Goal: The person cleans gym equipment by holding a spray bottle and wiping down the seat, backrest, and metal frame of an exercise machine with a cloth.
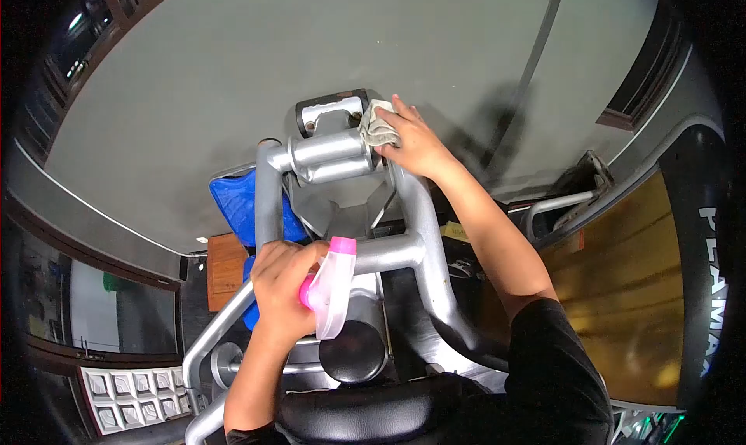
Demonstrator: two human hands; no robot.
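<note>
A spray bottle (335, 299) with a translucent white body and pink parts is in my left hand (284, 289), whose fingers are wrapped round it. That hand is beside the lower crossbar of a silver gym machine frame (268, 188). Higher up, my right hand (420, 143) presses a folded greyish-white cloth (378, 126) against the right end of the machine's top cylinder (330, 147). Part of the cloth lies under my fingers, so its underside is hidden. Behind the cylinder stands a black and silver bracket (330, 112).
Below me are a black padded seat (365, 414) and a round black pad (352, 353). Blue padding (237, 204) and a brown wooden box (225, 272) stand at the left. A grey wall (256, 48) rises behind. On the right is a large gold-and-black panel (629, 289).
</note>
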